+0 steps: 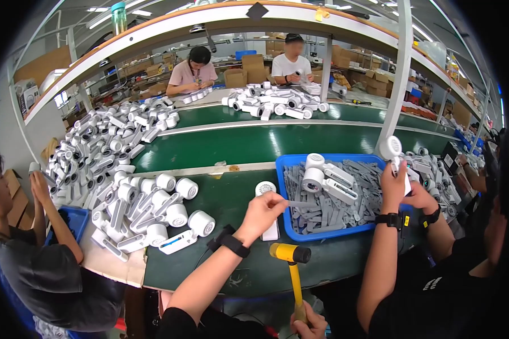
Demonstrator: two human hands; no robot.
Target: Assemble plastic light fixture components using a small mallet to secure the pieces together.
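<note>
My left hand (pixel 261 216) pinches one end of a flat grey plastic strip (pixel 303 204), which points right over the rim of the blue tray (pixel 336 233). Under and beyond that hand lies a white handheld fan (pixel 266 187) with a round grilled head; the hand and wrist cover its middle. At the lower edge my right hand (pixel 310 322) is wrapped round the handle of a mallet (pixel 293 261) with a yellow and black head. The mallet stands upright in front of the bench edge. Many similar grey strips fill the tray, with a few white fans lying on top.
A loose group of white fans (pixel 178 214) lies to my left, before a large heap (pixel 104 135). On my right a co-worker's hands (pixel 398 186) hold a fan near the tray. Another person (pixel 45 243) sits left; two people work beyond the green belt (pixel 220 144). A metal post (pixel 398 73) rises behind the tray.
</note>
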